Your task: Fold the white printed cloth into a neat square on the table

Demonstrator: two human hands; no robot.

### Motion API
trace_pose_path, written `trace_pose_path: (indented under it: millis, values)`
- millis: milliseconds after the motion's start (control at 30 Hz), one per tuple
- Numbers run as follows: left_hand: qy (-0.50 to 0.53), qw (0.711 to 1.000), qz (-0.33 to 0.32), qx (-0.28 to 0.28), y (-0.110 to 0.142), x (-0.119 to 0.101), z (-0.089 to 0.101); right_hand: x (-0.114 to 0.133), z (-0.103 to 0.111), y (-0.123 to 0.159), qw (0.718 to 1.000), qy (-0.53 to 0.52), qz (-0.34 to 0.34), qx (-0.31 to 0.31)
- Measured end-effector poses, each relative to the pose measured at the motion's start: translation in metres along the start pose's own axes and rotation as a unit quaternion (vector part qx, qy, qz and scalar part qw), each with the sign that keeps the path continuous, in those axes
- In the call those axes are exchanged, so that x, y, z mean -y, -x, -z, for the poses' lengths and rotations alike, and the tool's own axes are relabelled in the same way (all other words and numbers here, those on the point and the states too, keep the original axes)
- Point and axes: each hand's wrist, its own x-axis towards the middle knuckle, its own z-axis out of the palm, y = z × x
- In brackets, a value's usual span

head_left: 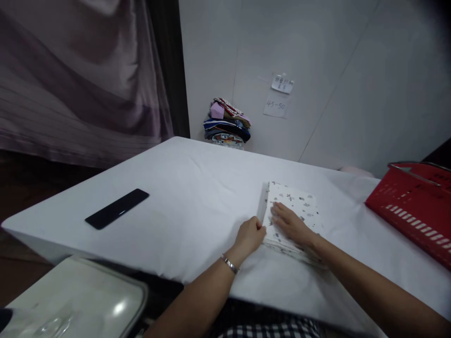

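A folded white cloth with a small grey leaf-like print (305,206) lies in layers on the white-covered table (197,206). At its near left corner, my left hand (250,236) is closed, with the thumb and fingers pinching the edge. My right hand (291,224) lies flat on the top layer, fingers stretched out, just right of the left hand. The palm and forearm cover part of the near side of the cloth.
A black slab-like object (118,209) lies on the table's left part. On the right stands a red plastic basket (416,202) with a metal handle. Folded fabrics (227,123) are stacked beyond the far edge, against the wall. A pale glossy surface (77,295) is at lower left.
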Motion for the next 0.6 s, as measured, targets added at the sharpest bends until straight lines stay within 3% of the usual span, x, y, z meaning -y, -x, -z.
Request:
trace_pose_path:
  millis: [167,433,600]
  values:
    - [-0.016,1.000,-0.002,0.012,0.000,0.001,0.002,-0.002,0.019,-0.055,0.996,0.032,-0.075,-0.037]
    - [-0.014,0.999,-0.030,0.025,0.000,0.004,0.004,0.005,0.028,-0.107,0.973,0.092,-0.209,0.038]
    - [-0.022,0.999,-0.040,0.025,0.001,0.003,0.006,0.008,0.025,-0.117,0.963,0.109,-0.222,0.109]
